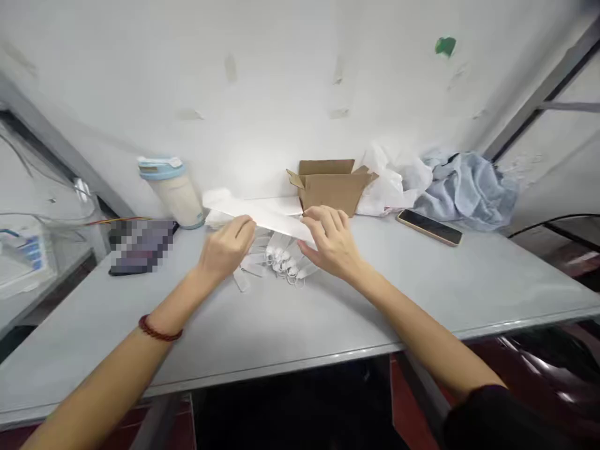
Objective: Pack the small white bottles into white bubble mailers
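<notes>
A long, flat white piece (pixel 267 215), like folded paper or thin card, is held slanting above the table, its right end lower. My left hand (pixel 227 247) is closed on its near edge, fingers curled over. My right hand (pixel 332 242) grips the right end between thumb and fingers. Below and between the hands lies a pile of small white strips with loops at their ends (pixel 285 259); their exact kind I cannot make out. A single white strip (pixel 241 280) lies at the pile's left. Part of the pile is hidden by the held piece and my hands.
An open cardboard box (pixel 335 190) stands against the wall, with a white plastic bag (pixel 391 178) and a light blue cloth (pixel 469 187) beside it. A phone (pixel 430 227) lies at right. A blue-lidded bottle (pixel 173 194) and a dark blurred-out object (pixel 143 247) are at left.
</notes>
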The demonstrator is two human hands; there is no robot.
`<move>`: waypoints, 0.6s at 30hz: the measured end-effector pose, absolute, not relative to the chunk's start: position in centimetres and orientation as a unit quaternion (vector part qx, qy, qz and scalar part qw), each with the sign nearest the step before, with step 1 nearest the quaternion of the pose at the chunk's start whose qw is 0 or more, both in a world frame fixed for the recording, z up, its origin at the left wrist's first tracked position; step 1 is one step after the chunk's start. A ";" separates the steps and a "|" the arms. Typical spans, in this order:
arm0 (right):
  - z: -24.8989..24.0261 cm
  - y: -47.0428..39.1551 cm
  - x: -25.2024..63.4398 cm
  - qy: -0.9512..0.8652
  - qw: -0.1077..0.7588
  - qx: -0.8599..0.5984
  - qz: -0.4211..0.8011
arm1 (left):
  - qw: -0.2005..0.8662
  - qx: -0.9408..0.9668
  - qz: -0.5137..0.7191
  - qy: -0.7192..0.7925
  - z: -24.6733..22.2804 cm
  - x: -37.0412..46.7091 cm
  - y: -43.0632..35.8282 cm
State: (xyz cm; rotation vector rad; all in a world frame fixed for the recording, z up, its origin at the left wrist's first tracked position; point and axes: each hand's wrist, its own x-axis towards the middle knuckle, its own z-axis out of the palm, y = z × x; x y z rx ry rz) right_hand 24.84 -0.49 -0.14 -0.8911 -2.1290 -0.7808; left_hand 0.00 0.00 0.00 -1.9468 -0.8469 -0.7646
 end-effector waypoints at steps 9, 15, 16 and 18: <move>-0.3 -1.2 24.6 -0.885 0.315 -0.327 -0.100 | 0.397 -0.826 -0.327 -0.230 -0.4 3.0 -3.4; -1.4 -0.9 24.4 -0.910 0.225 -0.343 -0.066 | 0.355 -0.837 -0.369 -0.195 -0.7 4.0 -4.1; -1.7 -0.8 24.3 -0.908 0.206 -0.353 -0.087 | 0.346 -0.839 -0.372 -0.195 -0.7 4.0 -4.0; -1.9 -0.6 24.2 -0.901 0.184 -0.368 -0.135 | 0.335 -0.836 -0.376 -0.217 -0.7 3.8 -3.8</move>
